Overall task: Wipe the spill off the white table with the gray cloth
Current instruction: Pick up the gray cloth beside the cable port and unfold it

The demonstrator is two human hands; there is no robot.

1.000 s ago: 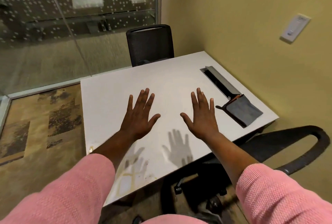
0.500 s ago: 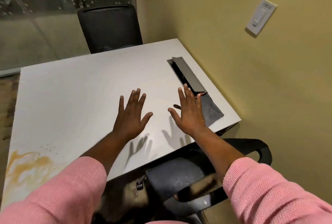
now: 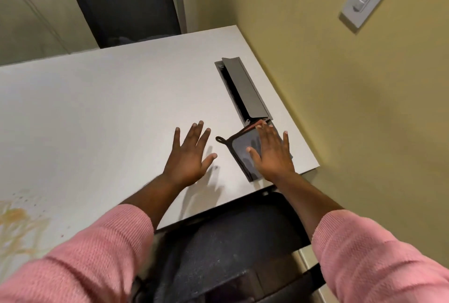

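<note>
The gray cloth [image 3: 243, 151], dark with a black hem and a small loop at its left corner, lies flat near the right front corner of the white table [image 3: 109, 113]. My right hand [image 3: 272, 154] is spread flat over the cloth, fingers apart, covering its right half. My left hand [image 3: 188, 157] hovers open just left of the cloth, palm down, holding nothing. A yellow-brown spill [image 3: 17, 225] with small splatter dots stains the table at the far left front edge.
A gray cable hatch [image 3: 245, 89] with its lid raised sits in the table just beyond the cloth. A black chair [image 3: 126, 4] stands at the far side, another chair seat [image 3: 230, 249] is below the front edge. The yellow wall [image 3: 352, 108] with a switch is close on the right.
The view has swung right and closer to the table corner. My right hand has moved forward and right onto the cloth. My left hand has followed, staying open beside it.
</note>
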